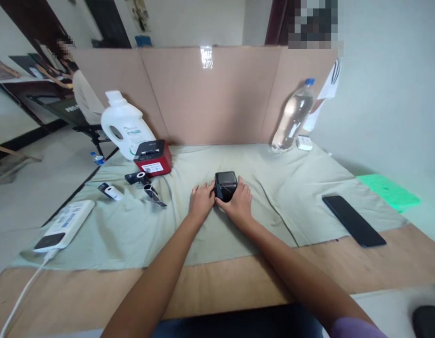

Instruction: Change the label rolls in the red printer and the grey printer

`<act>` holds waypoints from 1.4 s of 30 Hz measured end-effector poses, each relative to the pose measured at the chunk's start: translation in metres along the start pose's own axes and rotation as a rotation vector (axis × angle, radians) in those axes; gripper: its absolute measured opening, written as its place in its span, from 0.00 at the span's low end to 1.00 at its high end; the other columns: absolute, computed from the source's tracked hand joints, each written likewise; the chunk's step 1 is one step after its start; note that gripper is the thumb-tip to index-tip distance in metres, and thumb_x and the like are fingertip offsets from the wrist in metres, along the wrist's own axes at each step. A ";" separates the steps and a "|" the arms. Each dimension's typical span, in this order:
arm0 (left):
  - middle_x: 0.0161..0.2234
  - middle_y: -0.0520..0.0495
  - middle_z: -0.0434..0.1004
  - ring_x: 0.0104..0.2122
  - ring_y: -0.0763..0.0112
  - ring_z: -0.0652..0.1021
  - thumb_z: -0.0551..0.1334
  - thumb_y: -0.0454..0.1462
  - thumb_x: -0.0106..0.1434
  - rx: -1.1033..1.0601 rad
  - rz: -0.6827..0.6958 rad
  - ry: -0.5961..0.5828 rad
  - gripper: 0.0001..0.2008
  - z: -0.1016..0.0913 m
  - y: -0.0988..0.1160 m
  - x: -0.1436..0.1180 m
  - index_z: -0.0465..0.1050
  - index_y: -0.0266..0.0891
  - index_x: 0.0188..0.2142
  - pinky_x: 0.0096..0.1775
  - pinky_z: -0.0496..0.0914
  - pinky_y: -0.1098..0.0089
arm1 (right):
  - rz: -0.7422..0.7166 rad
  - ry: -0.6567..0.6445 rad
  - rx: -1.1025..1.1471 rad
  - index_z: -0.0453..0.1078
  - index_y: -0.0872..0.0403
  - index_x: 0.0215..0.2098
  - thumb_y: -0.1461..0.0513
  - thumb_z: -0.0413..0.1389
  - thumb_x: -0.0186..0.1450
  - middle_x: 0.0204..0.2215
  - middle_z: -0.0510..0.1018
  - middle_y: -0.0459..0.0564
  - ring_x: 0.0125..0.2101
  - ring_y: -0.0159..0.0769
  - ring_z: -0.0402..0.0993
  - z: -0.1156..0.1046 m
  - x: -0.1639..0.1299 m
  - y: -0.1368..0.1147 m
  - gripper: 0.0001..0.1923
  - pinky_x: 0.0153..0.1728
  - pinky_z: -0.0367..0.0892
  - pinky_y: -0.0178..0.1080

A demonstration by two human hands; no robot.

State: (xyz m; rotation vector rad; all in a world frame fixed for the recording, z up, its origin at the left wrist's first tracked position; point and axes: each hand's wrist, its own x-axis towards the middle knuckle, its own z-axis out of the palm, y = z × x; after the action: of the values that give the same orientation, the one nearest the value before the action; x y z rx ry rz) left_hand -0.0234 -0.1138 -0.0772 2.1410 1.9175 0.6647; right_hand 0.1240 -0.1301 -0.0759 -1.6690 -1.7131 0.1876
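Note:
A small black boxy device, apparently a portable receipt printer (226, 184), stands on the cloth in front of me. My left hand (202, 199) rests on the cloth with its fingers against the printer's left side. On the other side, my right hand (240, 199) grips the printer, its thumb across the near lower edge and its fingers along the right side. The two hands hold it between them. Left of them lie small paper rolls (114, 193), (142, 175) and a dark curled strip (154, 195).
A red and black box (153, 158) and a white jug (126, 124) stand at back left. A clear bottle (294, 117) leans against the cardboard screen (210, 94). A phone (353, 220) lies right, a white power strip (66, 225) left. Other people are beyond the screen.

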 end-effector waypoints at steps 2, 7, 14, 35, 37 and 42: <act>0.60 0.40 0.74 0.64 0.57 0.69 0.53 0.34 0.69 0.017 -0.009 0.000 0.26 0.000 0.000 -0.001 0.67 0.41 0.65 0.66 0.54 0.54 | 0.002 -0.005 -0.006 0.47 0.62 0.69 0.46 0.66 0.53 0.50 0.69 0.66 0.50 0.60 0.66 0.000 0.000 0.001 0.57 0.53 0.62 0.58; 0.62 0.44 0.72 0.65 0.61 0.68 0.53 0.32 0.68 0.045 -0.003 -0.017 0.27 -0.001 0.000 0.000 0.67 0.41 0.65 0.66 0.55 0.53 | 0.021 -0.041 -0.019 0.46 0.64 0.70 0.46 0.66 0.53 0.50 0.69 0.67 0.51 0.59 0.66 -0.001 0.002 0.001 0.58 0.54 0.61 0.57; 0.62 0.44 0.73 0.65 0.59 0.68 0.52 0.29 0.65 0.147 0.077 -0.039 0.28 -0.003 0.000 -0.002 0.67 0.40 0.65 0.68 0.50 0.52 | 0.049 -0.084 0.009 0.48 0.69 0.69 0.43 0.65 0.53 0.51 0.70 0.70 0.53 0.61 0.66 -0.003 0.004 0.004 0.60 0.56 0.60 0.57; 0.65 0.46 0.68 0.68 0.60 0.64 0.52 0.53 0.72 -0.254 -0.042 -0.066 0.27 -0.007 -0.002 0.001 0.68 0.47 0.64 0.70 0.46 0.49 | -0.040 -0.183 0.465 0.57 0.56 0.71 0.44 0.36 0.73 0.67 0.66 0.55 0.66 0.44 0.60 -0.002 0.071 0.036 0.38 0.67 0.54 0.48; 0.65 0.45 0.68 0.68 0.61 0.64 0.51 0.54 0.72 -0.249 -0.045 -0.073 0.28 -0.006 -0.003 0.001 0.68 0.46 0.64 0.70 0.46 0.49 | -0.067 -0.237 0.461 0.54 0.56 0.73 0.46 0.39 0.73 0.67 0.66 0.55 0.67 0.44 0.60 -0.002 0.086 0.038 0.37 0.67 0.53 0.48; 0.65 0.44 0.69 0.68 0.62 0.64 0.50 0.56 0.71 -0.246 -0.057 -0.070 0.30 -0.005 -0.003 0.002 0.68 0.45 0.64 0.70 0.46 0.52 | -0.179 -0.270 0.218 0.69 0.54 0.64 0.54 0.49 0.69 0.58 0.76 0.57 0.55 0.47 0.72 -0.012 0.110 0.038 0.27 0.60 0.63 0.50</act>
State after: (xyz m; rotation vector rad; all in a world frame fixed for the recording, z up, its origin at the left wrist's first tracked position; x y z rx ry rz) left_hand -0.0284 -0.1124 -0.0739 1.9273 1.7531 0.7603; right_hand 0.1727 -0.0280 -0.0463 -1.3718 -1.9517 0.5155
